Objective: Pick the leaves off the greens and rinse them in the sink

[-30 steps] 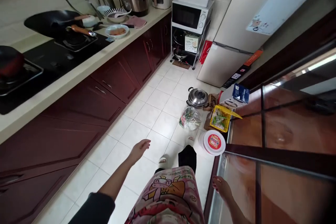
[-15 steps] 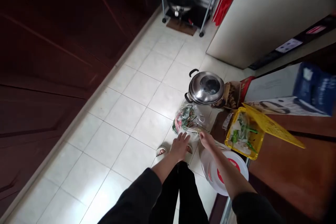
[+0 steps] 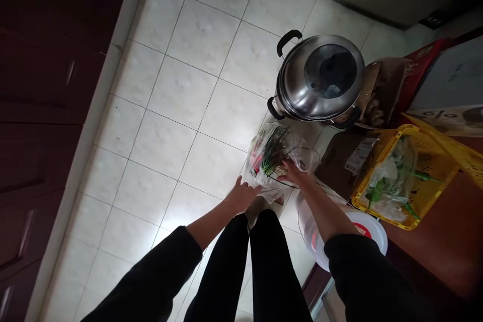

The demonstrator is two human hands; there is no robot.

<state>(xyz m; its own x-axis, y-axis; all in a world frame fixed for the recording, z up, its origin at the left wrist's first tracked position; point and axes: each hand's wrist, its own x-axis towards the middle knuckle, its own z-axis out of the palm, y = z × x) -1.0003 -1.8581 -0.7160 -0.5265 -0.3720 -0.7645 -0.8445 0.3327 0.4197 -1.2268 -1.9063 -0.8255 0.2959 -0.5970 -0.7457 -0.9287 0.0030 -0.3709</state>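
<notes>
A clear plastic bag (image 3: 252,168) lies open on the floor by my feet. Inside are long thin green stalks (image 3: 268,160), bound in a bunch, and something red. My left hand (image 3: 243,197) is at the bag's near left edge, its fingers curled on the plastic. My right hand (image 3: 296,173) reaches into the bag's right side beside the stalks, fingers apart. Whether its fingertips grasp anything is hard to see.
A lidded steel pot (image 3: 319,78) with black handles stands beyond the bag. To the right are a yellow basket (image 3: 439,188) with green peppers, a brown box (image 3: 334,161) and a white-lidded bucket (image 3: 379,236). Dark red cabinets (image 3: 41,161) line the left.
The view has come down closer to the floor. My right hand has moved from the bag's edge into it. My left hand, earlier flat over the bag, now curls at its left edge.
</notes>
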